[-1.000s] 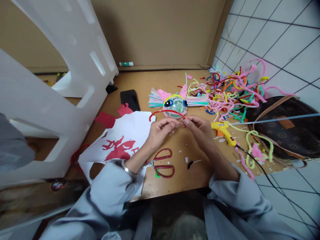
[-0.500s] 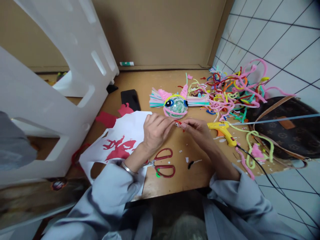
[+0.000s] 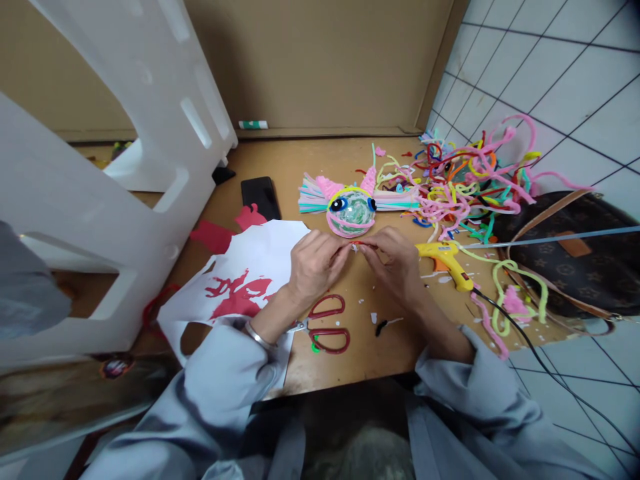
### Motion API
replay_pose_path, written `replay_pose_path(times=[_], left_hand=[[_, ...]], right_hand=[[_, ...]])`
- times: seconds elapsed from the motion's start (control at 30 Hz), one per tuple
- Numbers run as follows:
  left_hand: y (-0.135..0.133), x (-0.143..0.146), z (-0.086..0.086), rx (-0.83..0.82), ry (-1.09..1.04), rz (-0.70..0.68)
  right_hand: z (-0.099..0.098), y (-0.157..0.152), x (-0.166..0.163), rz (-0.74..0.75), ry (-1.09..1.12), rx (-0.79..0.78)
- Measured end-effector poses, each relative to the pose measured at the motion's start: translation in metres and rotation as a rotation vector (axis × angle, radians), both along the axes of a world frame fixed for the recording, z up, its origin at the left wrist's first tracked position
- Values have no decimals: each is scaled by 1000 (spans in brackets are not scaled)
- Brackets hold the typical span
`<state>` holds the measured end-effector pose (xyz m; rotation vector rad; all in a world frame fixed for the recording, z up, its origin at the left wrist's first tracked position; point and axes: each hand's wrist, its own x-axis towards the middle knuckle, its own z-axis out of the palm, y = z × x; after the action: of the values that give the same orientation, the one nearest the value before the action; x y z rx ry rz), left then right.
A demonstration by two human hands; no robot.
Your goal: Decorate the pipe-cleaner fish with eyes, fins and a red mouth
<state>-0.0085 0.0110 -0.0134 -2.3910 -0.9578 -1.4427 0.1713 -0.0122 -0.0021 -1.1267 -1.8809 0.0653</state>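
My left hand [image 3: 316,263] and my right hand [image 3: 395,263] meet fingertip to fingertip, both pinching a small red and white piece [image 3: 356,245]. Most of that piece is hidden by the fingers, so its kind cannot be told. Just beyond them sits a round green craft figure [image 3: 356,213] with black-and-blue eyes, pink horns, a pink and yellow trim and bundles of pale strips at its sides. Below my left hand lie scissors [image 3: 330,340] with dark red handles. To the right of my right hand rests a yellow glue gun [image 3: 447,261].
White paper [image 3: 280,243] with red cut-outs lies left, near a black phone [image 3: 260,197]. Tangled pipe cleaners [image 3: 465,193] heap at the back right beside a brown handbag [image 3: 570,260]. A white plastic panel [image 3: 165,133] stands left; a marker [image 3: 253,125] lies at the back.
My right hand has turned inward and shifted slightly left, its fingers closer to my left hand's. The red piece is now more covered by the fingers.
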Motion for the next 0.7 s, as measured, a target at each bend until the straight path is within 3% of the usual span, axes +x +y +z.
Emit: replay_pose_path(times=[0.3,0.57,0.7], left_hand=[[-7,9,-2,6,-30,26],[-14,17,-4,-403,-265,-88],[-14,16,-2,-546,-334,-110]], right_hand=[[-3,-9,-12,-61,31,-50],[0,-8,-16,-51,533,-421],[2,-4,-12,-31,652,-540]])
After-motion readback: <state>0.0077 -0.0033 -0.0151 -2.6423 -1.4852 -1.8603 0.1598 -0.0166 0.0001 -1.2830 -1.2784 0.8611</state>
